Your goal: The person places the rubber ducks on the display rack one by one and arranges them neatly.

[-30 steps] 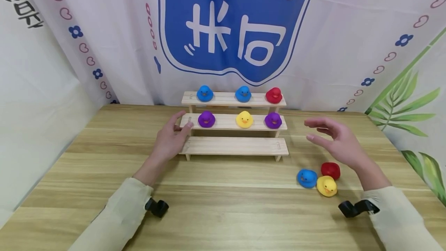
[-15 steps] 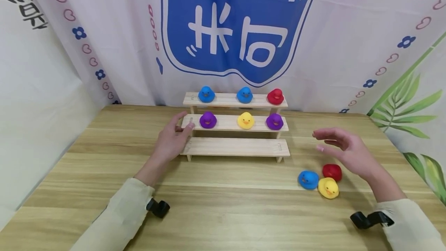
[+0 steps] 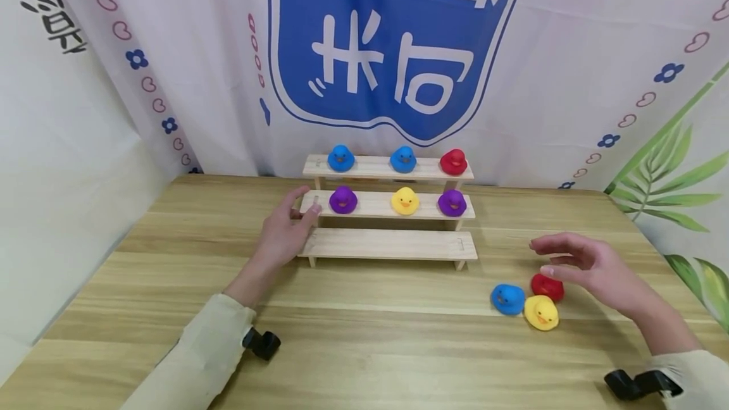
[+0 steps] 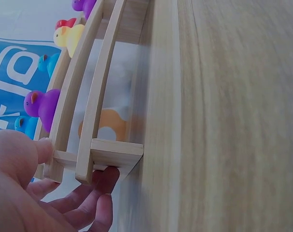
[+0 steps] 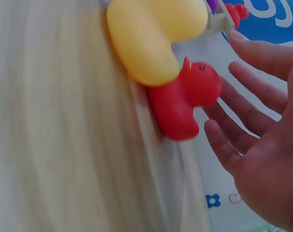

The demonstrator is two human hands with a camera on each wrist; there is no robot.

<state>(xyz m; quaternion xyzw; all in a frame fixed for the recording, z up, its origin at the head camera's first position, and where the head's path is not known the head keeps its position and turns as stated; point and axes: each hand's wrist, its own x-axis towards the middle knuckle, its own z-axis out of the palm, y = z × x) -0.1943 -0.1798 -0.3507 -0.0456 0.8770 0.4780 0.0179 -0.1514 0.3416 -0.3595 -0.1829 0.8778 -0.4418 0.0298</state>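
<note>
My left hand [image 3: 286,228] holds the left end of a three-step wooden display stand [image 3: 387,243]. In the left wrist view its thumb lies on the middle step, and the fingers bend round the stand's side. My right hand [image 3: 598,269] hovers just behind and above a red rubber duck [image 3: 549,288], fingers loosely bent and holding nothing. Touching that duck is a yellow rubber duck [image 3: 542,313], with a blue rubber duck [image 3: 508,299] to its left. From the right wrist, the red duck [image 5: 185,99] appears close to the fingertips but not gripped.
On the top step sit two blue ducks [image 3: 340,159] and a red one [image 3: 454,162]. The middle step carries a purple duck [image 3: 343,200], a yellow one [image 3: 405,201] and another purple one [image 3: 452,203]. A printed curtain [image 3: 216,68] hangs behind the wooden table [image 3: 364,353].
My right hand has moved right and toward me, lowering to the red duck. The left hand stays on the stand. The head view has shifted slightly.
</note>
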